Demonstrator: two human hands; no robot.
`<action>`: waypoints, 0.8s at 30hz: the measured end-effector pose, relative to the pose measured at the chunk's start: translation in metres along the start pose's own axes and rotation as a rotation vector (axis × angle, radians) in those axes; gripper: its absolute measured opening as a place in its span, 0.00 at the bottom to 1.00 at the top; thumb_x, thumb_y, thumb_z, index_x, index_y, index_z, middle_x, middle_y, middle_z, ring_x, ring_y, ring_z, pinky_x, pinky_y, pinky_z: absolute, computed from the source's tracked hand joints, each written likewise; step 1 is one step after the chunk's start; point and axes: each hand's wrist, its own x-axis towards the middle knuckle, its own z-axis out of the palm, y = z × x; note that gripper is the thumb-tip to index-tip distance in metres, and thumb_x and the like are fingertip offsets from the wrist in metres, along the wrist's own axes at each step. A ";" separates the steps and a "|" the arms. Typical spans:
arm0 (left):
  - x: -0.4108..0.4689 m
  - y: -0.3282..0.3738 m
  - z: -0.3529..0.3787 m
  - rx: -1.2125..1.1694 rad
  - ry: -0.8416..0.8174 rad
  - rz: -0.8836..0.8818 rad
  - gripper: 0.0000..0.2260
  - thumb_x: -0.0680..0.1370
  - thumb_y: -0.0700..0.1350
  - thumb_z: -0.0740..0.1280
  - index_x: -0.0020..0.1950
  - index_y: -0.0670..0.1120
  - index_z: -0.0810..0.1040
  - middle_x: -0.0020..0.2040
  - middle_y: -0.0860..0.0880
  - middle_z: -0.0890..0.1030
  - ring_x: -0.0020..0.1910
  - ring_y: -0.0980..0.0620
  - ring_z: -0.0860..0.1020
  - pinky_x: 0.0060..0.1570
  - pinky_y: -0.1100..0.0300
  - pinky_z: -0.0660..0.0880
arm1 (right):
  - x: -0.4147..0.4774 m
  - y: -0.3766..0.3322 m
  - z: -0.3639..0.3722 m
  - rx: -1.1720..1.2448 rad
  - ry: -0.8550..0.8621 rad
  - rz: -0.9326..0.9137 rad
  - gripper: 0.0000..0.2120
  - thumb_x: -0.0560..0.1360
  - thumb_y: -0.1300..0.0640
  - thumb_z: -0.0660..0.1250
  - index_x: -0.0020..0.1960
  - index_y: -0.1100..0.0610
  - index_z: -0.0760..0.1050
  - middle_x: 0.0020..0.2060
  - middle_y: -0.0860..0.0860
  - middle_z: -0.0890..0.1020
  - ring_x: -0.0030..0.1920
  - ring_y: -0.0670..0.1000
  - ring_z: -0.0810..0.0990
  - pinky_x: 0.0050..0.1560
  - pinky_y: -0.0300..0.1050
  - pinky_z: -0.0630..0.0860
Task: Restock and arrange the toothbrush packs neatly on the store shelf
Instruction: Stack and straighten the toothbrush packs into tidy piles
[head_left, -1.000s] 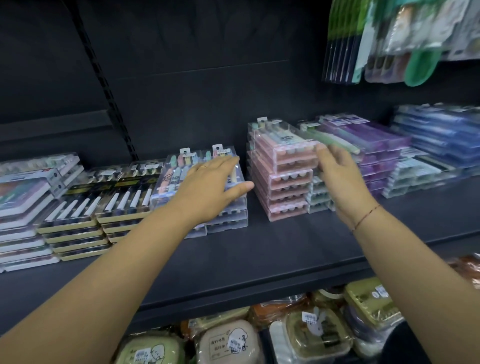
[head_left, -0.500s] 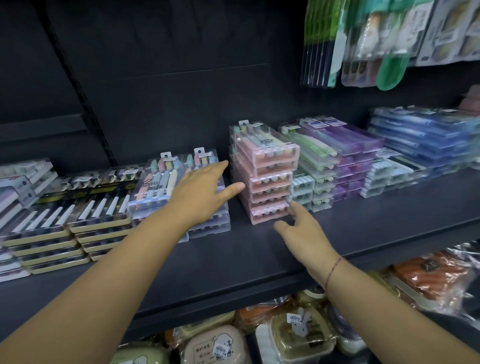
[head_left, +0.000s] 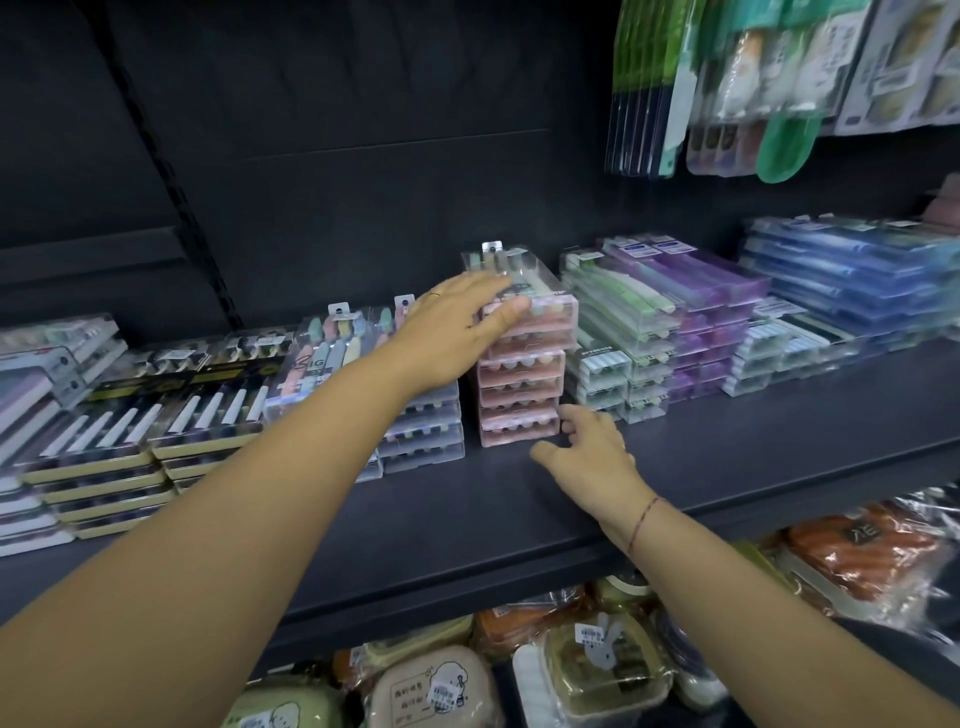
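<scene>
1. Hands: two, the left hand and the right hand.
2. Pink toothbrush packs: one stack, about six packs high; blur prevents an exact count.
3. Black-and-gold packs: two stacks side by side at near left; four packs countable in the left stack.
4. Pastel packs: two stacks, left of the pink one; four layers show in the right stack.
5. Right of the pink stack: one stack of green packs, one of purple packs, one of blue packs.
6. Ring: one. Wrist thread: one.
</scene>
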 end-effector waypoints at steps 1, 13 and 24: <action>-0.002 -0.002 0.001 -0.039 0.011 -0.015 0.32 0.77 0.65 0.50 0.78 0.53 0.61 0.79 0.51 0.58 0.78 0.52 0.53 0.76 0.53 0.50 | 0.001 -0.001 0.001 0.034 -0.008 -0.018 0.27 0.77 0.51 0.66 0.74 0.52 0.63 0.69 0.49 0.65 0.69 0.52 0.67 0.71 0.50 0.62; -0.042 -0.026 0.009 0.147 -0.074 -0.131 0.45 0.68 0.75 0.41 0.80 0.53 0.56 0.76 0.49 0.67 0.74 0.47 0.64 0.72 0.48 0.61 | 0.040 -0.015 0.001 1.044 -0.113 -0.086 0.27 0.83 0.41 0.45 0.71 0.53 0.70 0.64 0.53 0.79 0.65 0.53 0.77 0.65 0.54 0.73; -0.050 -0.026 0.001 -0.112 0.022 -0.114 0.36 0.73 0.68 0.53 0.77 0.51 0.63 0.71 0.54 0.74 0.69 0.54 0.71 0.68 0.58 0.66 | 0.062 -0.024 0.003 0.927 -0.238 -0.102 0.25 0.82 0.40 0.50 0.71 0.53 0.70 0.63 0.54 0.80 0.63 0.55 0.78 0.67 0.58 0.72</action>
